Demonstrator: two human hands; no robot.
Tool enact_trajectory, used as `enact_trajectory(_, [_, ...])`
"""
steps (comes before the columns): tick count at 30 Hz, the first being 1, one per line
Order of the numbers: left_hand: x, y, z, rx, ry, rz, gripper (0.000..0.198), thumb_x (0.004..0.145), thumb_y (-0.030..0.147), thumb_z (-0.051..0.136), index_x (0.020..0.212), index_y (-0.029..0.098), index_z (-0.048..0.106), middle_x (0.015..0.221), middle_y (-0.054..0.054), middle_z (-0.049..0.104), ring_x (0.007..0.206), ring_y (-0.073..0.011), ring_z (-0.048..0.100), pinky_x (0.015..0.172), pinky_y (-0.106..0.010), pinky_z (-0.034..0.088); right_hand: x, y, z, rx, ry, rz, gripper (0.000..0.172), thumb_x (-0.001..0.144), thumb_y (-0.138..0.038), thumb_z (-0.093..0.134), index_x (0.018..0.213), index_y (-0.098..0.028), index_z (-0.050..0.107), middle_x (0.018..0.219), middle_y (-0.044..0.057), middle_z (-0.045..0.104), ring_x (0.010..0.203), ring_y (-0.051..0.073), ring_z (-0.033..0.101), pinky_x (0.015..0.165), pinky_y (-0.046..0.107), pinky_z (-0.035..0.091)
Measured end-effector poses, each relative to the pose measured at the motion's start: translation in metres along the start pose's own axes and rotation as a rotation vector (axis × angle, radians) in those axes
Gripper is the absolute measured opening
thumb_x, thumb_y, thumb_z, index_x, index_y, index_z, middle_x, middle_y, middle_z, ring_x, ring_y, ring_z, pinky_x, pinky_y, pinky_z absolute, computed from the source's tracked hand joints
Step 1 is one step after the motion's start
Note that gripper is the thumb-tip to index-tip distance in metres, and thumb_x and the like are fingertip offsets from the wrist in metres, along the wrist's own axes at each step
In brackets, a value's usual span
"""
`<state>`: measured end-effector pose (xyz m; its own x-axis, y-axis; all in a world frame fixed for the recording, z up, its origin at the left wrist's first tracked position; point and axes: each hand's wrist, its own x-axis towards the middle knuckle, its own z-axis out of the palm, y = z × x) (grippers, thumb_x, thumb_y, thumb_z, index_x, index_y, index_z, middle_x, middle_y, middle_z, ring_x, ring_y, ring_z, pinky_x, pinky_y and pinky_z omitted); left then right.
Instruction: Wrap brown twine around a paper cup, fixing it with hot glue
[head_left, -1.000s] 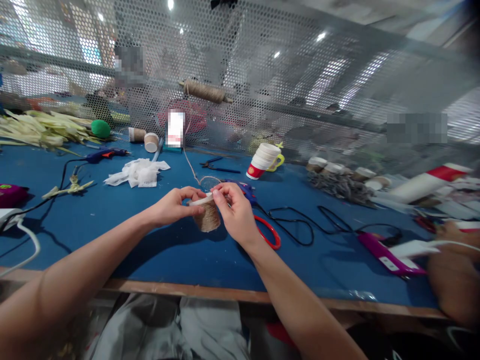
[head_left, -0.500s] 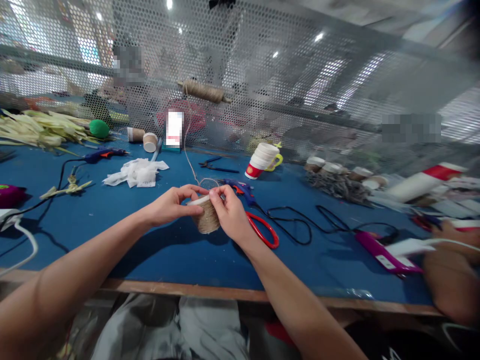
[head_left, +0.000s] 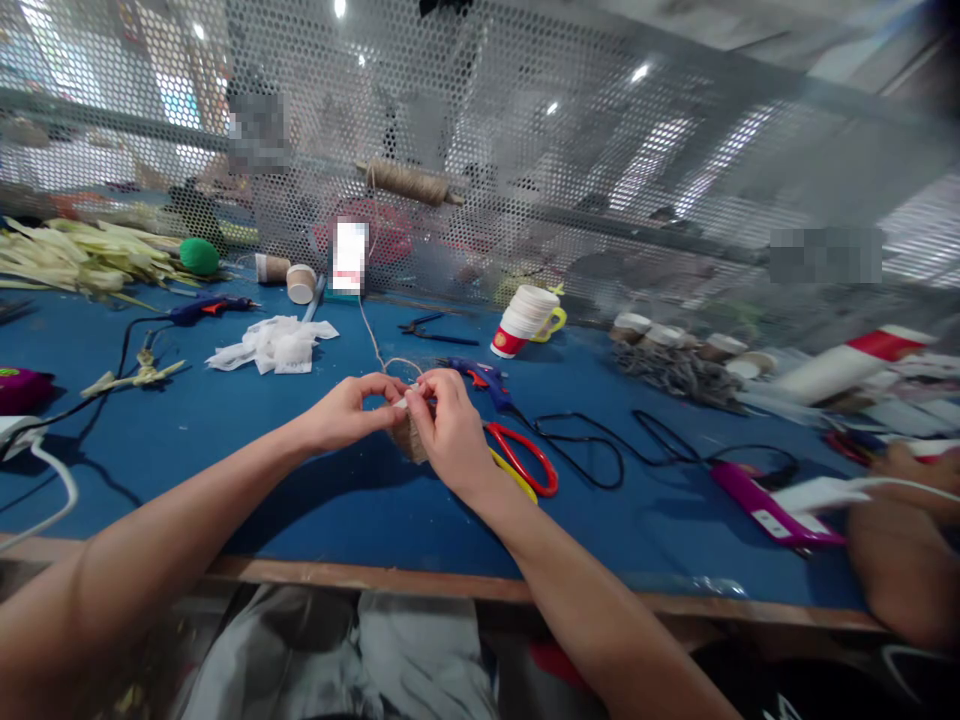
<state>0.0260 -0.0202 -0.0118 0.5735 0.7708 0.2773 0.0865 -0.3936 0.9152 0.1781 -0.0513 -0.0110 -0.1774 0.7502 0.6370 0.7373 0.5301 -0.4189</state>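
Observation:
A small paper cup wrapped in brown twine (head_left: 407, 440) hangs tilted between both hands above the blue table. My left hand (head_left: 351, 412) is closed on its white rim from the left. With thumb and fingers pinched together, my right hand (head_left: 456, 432) grips the rim from the right and covers much of the cup. A loose strand of twine (head_left: 370, 330) runs down to the fingertips and curves in a loop behind them. Its spool (head_left: 409, 184) hangs on the mesh. Beside my right hand lie scissors with red and yellow handles (head_left: 529, 462).
Behind my right hand lies a blue glue gun (head_left: 486, 380); another glue gun (head_left: 206, 310) rests at left. Pliers (head_left: 435, 332), stacked paper cups (head_left: 521, 318) and crumpled white cloth (head_left: 277, 345) lie farther back. A co-worker's arm (head_left: 900, 550) reaches in at right beside a purple power strip (head_left: 776, 508).
The cup has turned and tilted, with more of it now behind my right hand. My right hand has shifted slightly left, uncovering the yellow scissor handle. The twine strand has swung left.

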Motion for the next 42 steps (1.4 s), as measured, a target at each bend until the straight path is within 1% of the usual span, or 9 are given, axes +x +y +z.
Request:
enact_trajectory(5, [0.0,-0.002,0.0,-0.019,0.013,-0.003,0.012,0.07,0.024,0.053,0.067,0.013,0.05,0.098,-0.006,0.057,0.094,-0.0179,0.051,0.086,-0.03,0.036,-0.001,0.001,0.001,-0.033,-0.008,-0.015,0.009,0.082,-0.027,0.039,0.078,-0.019,0.041,0.084,0.008,0.048,0.079,0.017,0.049,0.071,0.032,0.042])
enact_trajectory(10, [0.0,0.001,0.0,0.014,-0.043,-0.003,0.01,0.07,0.022,0.052,0.067,0.013,0.05,0.08,-0.002,0.055,0.079,-0.0137,0.05,0.075,-0.026,0.04,0.01,0.006,-0.007,0.132,-0.033,-0.013,0.009,0.078,-0.026,0.045,0.074,-0.018,0.048,0.088,0.008,0.051,0.089,0.017,0.049,0.08,0.033,0.04])
enact_trajectory(16, [-0.001,0.001,0.002,-0.012,-0.123,-0.007,0.01,0.071,0.023,0.052,0.069,0.013,0.05,0.072,0.0,0.052,0.073,-0.0117,0.049,0.074,-0.025,0.039,0.036,-0.004,-0.017,0.345,-0.292,0.12,0.012,0.073,-0.026,0.052,0.07,-0.016,0.054,0.088,0.006,0.057,0.081,0.014,0.055,0.072,0.029,0.045])
enact_trajectory(22, [-0.002,0.0,0.003,-0.018,-0.131,-0.04,0.013,0.07,0.025,0.054,0.067,0.013,0.053,0.082,-0.004,0.06,0.085,-0.0174,0.054,0.08,-0.03,0.039,0.069,-0.003,-0.001,0.179,-0.493,0.148,0.015,0.072,-0.027,0.052,0.074,-0.014,0.06,0.071,0.003,0.063,0.065,0.011,0.057,0.059,0.022,0.044])
enact_trajectory(25, [-0.001,0.0,0.001,-0.005,-0.094,-0.017,0.01,0.069,0.023,0.055,0.068,0.013,0.054,0.108,-0.008,0.055,0.102,-0.0209,0.049,0.087,-0.033,0.036,0.081,0.024,-0.009,-0.063,-0.414,0.294,0.026,0.079,-0.035,0.042,0.083,-0.017,0.06,0.069,0.002,0.064,0.062,0.01,0.059,0.058,0.019,0.042])
enact_trajectory(28, [0.0,-0.002,0.0,0.027,-0.059,-0.027,0.009,0.069,0.023,0.055,0.068,0.014,0.054,0.112,-0.01,0.054,0.105,-0.0215,0.048,0.091,-0.036,0.034,0.083,0.063,-0.03,-0.314,-0.3,0.468,0.028,0.08,-0.034,0.039,0.084,-0.015,0.06,0.079,0.007,0.065,0.073,0.014,0.06,0.064,0.022,0.042])
enact_trajectory(33, [0.001,-0.004,0.0,0.058,-0.033,-0.027,0.009,0.069,0.024,0.055,0.068,0.014,0.054,0.11,-0.011,0.055,0.105,-0.0212,0.048,0.092,-0.037,0.033,0.062,0.114,-0.046,-0.47,-0.362,0.689,0.012,0.061,-0.023,0.061,0.06,-0.011,0.06,0.074,0.017,0.064,0.08,0.029,0.06,0.064,0.03,0.042])
enact_trajectory(37, [0.001,-0.003,-0.001,0.06,-0.029,-0.041,0.011,0.069,0.025,0.055,0.067,0.014,0.054,0.11,-0.012,0.055,0.106,-0.0224,0.048,0.092,-0.037,0.032,0.049,0.128,-0.034,-0.418,-0.37,0.75,0.006,0.056,-0.015,0.063,0.058,-0.012,0.058,0.072,0.017,0.064,0.078,0.028,0.06,0.062,0.029,0.043])
enact_trajectory(42, [0.002,-0.003,-0.002,0.055,-0.024,-0.05,0.012,0.068,0.026,0.055,0.067,0.014,0.053,0.109,-0.012,0.055,0.106,-0.0226,0.048,0.091,-0.036,0.034,0.043,0.112,-0.038,-0.241,-0.245,0.721,0.018,0.064,-0.016,0.055,0.081,-0.012,0.057,0.076,0.009,0.064,0.068,0.017,0.06,0.056,0.023,0.045])
